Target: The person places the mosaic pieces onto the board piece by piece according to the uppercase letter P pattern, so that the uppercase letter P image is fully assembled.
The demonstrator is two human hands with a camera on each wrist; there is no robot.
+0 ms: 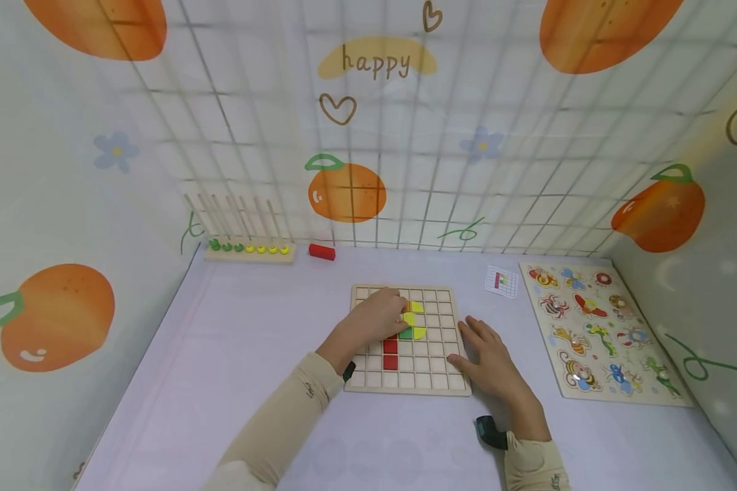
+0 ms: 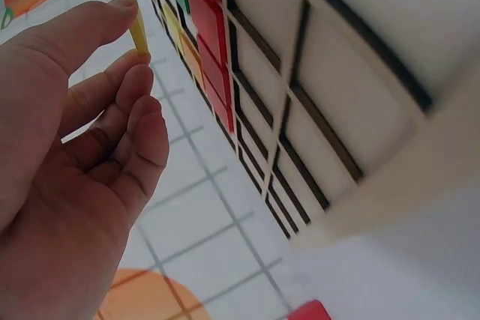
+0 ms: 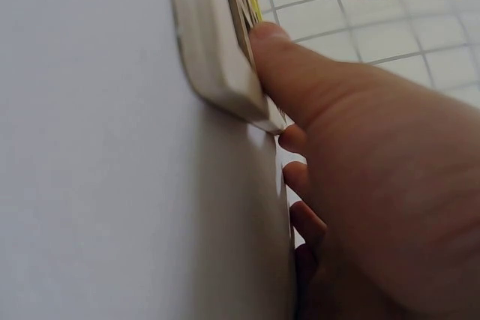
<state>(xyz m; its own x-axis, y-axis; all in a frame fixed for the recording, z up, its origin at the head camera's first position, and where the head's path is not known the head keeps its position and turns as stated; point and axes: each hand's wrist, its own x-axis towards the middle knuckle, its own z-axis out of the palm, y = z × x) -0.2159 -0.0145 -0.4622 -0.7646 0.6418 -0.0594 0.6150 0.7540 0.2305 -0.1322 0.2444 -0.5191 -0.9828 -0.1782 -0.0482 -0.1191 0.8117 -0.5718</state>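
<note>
My left hand (image 1: 377,316) is over the wooden grid board (image 1: 430,380), pinching a thin yellow tile (image 2: 136,24) between thumb and fingertip. In the left wrist view the tile is seen nearly edge-on, apart from the board. Red tiles (image 1: 390,363), a green tile (image 1: 405,333) and yellow tiles (image 1: 419,333) sit in the grid's squares; my left hand hides part of them. At the board's right edge rests my right hand (image 1: 490,363), its fingers extended. Its thumb (image 3: 274,54) touches the rim in the right wrist view.
Behind the board lies a small pattern card (image 1: 501,281). To the right is an insect puzzle board (image 1: 602,334). A pegged wooden stand with green and yellow beads (image 1: 250,254) stands at the back left, beside a red block (image 1: 322,252). Patterned cloth walls enclose the table.
</note>
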